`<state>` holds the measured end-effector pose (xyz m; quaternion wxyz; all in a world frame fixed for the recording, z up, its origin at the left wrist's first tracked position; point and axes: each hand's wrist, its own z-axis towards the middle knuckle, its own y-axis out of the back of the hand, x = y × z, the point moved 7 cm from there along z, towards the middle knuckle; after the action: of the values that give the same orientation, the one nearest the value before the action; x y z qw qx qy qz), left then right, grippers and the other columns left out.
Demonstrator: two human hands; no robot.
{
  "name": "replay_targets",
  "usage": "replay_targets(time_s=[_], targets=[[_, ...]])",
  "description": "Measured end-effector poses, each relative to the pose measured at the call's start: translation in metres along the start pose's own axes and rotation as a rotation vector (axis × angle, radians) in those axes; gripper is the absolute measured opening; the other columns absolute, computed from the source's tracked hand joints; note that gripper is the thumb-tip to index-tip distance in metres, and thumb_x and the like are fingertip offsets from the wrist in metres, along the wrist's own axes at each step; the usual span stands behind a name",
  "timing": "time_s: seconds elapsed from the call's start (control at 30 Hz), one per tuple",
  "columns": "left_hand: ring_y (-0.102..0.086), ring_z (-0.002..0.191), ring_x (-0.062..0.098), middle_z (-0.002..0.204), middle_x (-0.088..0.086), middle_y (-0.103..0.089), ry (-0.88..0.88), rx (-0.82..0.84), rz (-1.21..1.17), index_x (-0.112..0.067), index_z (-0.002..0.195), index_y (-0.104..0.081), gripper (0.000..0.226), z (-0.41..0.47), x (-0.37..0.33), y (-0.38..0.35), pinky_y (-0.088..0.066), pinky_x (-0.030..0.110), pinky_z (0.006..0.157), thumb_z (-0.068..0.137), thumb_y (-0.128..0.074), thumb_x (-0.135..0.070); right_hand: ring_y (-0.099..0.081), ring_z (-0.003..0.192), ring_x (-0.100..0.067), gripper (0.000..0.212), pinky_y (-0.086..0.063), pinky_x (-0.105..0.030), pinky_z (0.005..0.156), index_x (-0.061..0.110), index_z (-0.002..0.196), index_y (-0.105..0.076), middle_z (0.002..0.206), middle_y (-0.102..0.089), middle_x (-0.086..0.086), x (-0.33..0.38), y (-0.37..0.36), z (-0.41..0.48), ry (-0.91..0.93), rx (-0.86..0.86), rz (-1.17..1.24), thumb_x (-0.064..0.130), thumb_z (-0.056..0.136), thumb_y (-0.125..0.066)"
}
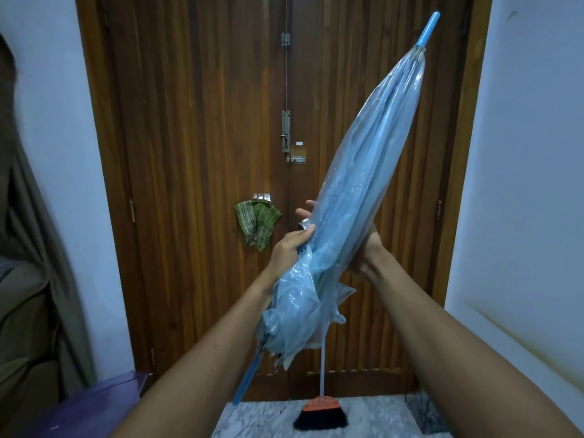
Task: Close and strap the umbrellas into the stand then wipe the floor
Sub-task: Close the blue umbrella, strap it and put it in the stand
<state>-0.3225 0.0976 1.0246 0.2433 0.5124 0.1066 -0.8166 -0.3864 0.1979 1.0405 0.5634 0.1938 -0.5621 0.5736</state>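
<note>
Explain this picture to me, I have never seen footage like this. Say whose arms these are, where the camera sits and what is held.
There is no machine here: a person wears one wide-angle camera on the head, looking forward and down, so the two arms are their own. The left hand grips a folded blue see-through umbrella, tip slanting up to the right; the right hand holds it from the other side, fingers mostly hidden. Behind stands a wooden door with a green checked cloth hanging on it. A broom leans against the door on the pale floor.
</note>
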Motion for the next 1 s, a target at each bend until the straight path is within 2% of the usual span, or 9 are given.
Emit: replay_targets(time_s=[0.13,0.23,0.3,0.4,0.5,0.6,0.73,0.87,1.0], targets=[[-0.043,0.125,0.017,0.14,0.019,-0.051,-0.133,-0.013,0.21,0.011,0.143,-0.038,0.048,-0.005,-0.013,0.006,-0.035,-0.001,0.094,0.098,-0.053,0.006,-0.07,0.101,-0.027,0.066,-0.059,-0.043,0.085,0.011,0.119,-0.067,0.115,-0.072,-0.011,0.006,-0.006,-0.003,0.004,-0.049,-0.029,0.061,0.086,-0.038],[-0.059,0.104,-0.002,0.114,0.005,-0.066,-0.099,0.016,0.249,0.002,0.132,-0.055,0.031,-0.007,-0.019,0.007,-0.037,-0.005,0.073,0.102,-0.049,-0.004,-0.071,0.095,-0.028,0.044,-0.059,-0.047,0.087,0.012,0.112,-0.066,0.108,-0.073,-0.013,0.016,0.023,-0.003,0.105,-0.371,-0.103,0.048,0.097,-0.045],[-0.067,0.077,-0.009,0.084,-0.01,-0.073,-0.009,0.024,0.163,-0.008,0.101,-0.07,0.025,-0.003,-0.012,0.015,-0.048,0.013,0.074,0.106,-0.047,-0.019,-0.067,0.082,-0.021,0.032,-0.058,-0.04,0.079,0.014,0.098,-0.067,0.095,-0.071,-0.013,0.023,0.043,-0.015,0.193,-0.702,-0.197,0.038,0.1,-0.045],[-0.074,0.084,0.03,0.087,0.009,-0.077,-0.005,-0.03,0.179,-0.013,0.09,-0.076,0.044,-0.003,0.001,0.026,-0.056,0.049,0.081,0.097,-0.053,-0.049,-0.047,0.06,-0.008,0.021,-0.042,-0.028,0.061,0.018,0.076,-0.056,0.068,-0.051,0.004,0.049,0.033,-0.043,0.527,-0.945,-0.516,0.028,0.095,-0.059],[-0.069,0.067,0.012,0.074,-0.008,-0.072,-0.057,-0.141,0.266,-0.027,0.082,-0.07,0.037,-0.009,0.008,0.027,-0.054,0.04,0.065,0.099,-0.051,-0.053,-0.048,0.056,-0.007,0.022,-0.041,-0.025,0.055,0.011,0.071,-0.058,0.064,-0.056,0.004,0.066,-0.017,-0.04,0.793,-0.721,-1.006,0.024,0.085,-0.071],[-0.055,0.058,0.003,0.067,-0.012,-0.062,-0.119,-0.186,0.334,-0.031,0.083,-0.064,0.033,-0.014,0.005,0.015,-0.04,0.031,0.057,0.099,-0.049,-0.055,-0.063,0.067,-0.005,0.025,-0.047,-0.024,0.057,0.021,0.08,-0.072,0.07,-0.066,0.008,0.057,-0.044,-0.006,0.525,-0.515,-1.439,0.045,0.08,-0.076],[-0.067,0.084,0.021,0.088,-0.007,-0.07,-0.099,-0.197,0.398,-0.028,0.116,-0.065,0.034,-0.006,0.013,0.011,-0.052,0.037,0.071,0.095,-0.054,-0.052,-0.068,0.101,-0.014,0.051,-0.053,-0.031,0.076,0.034,0.105,-0.077,0.105,-0.074,0.008,0.05,-0.05,0.012,0.255,-0.497,-1.811,0.07,0.07,-0.074],[-0.07,0.095,0.012,0.104,-0.011,-0.073,-0.122,-0.204,0.353,-0.036,0.12,-0.062,0.035,-0.006,0.014,0.009,-0.059,0.045,0.081,0.09,-0.064,-0.053,-0.067,0.099,-0.017,0.03,-0.046,-0.029,0.07,0.031,0.102,-0.079,0.103,-0.072,0.008,0.05,-0.062,0.015,0.208,-0.502,-1.871,0.05,0.078,-0.079],[-0.073,0.088,0.023,0.096,-0.001,-0.075,-0.049,-0.087,0.155,-0.031,0.109,-0.068,0.052,-0.008,0.021,0.009,-0.06,0.051,0.081,0.071,-0.079,-0.065,-0.068,0.076,-0.01,0.014,-0.055,-0.027,0.066,0.024,0.086,-0.08,0.077,-0.071,0.009,0.055,-0.047,0.021,0.159,-0.479,-1.55,0.038,0.082,-0.08]])
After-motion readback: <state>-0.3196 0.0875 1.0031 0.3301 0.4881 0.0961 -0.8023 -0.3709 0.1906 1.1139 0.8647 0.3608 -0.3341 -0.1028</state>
